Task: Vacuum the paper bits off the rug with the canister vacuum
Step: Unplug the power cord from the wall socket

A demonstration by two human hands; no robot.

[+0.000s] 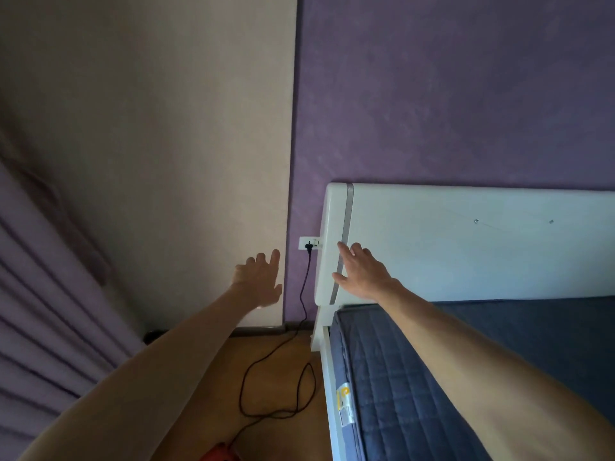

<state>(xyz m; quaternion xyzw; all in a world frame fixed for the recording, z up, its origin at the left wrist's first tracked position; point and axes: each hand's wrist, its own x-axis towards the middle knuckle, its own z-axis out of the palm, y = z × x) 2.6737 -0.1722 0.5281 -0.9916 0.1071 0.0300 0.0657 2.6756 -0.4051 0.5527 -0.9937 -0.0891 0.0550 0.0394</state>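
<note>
A black plug (308,246) sits in the white wall socket (306,242) on the purple wall. Its black cord (303,291) hangs down and loops over the wooden floor toward a red part of the vacuum (218,452) at the bottom edge. My left hand (261,279) reaches out with fingers spread, just left of the cord, holding nothing. My right hand (361,271) lies flat with straight fingers against the white headboard (466,241), to the right of the socket. No rug or paper bits are in view.
A bed with a blue quilted mattress (416,377) fills the lower right. Purple curtains (43,311) hang at the left. A narrow strip of wooden floor (276,377) runs between the curtains and the bed.
</note>
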